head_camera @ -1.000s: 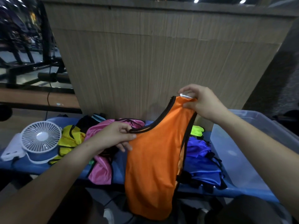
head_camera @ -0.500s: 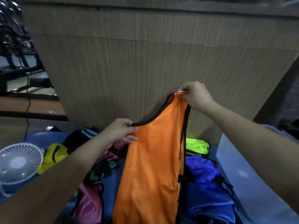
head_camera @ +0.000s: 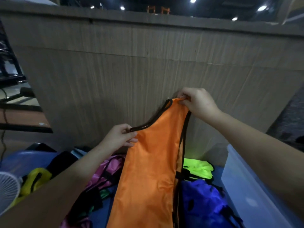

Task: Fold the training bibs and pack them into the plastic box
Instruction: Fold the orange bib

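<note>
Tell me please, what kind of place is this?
Probably a gym or sports hall: heaped training bibs such as the pink bib and blue bib, dark metal frames at left that look like exercise equipment, ceiling spotlights.

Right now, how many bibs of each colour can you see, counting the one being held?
Orange bib: 1, held up by left hand and right hand
Pink bib: 1
Yellow bib: 1
Neon green bib: 1
Blue bib: 1
Total: 5 visible; more may be hidden in the pile.
</note>
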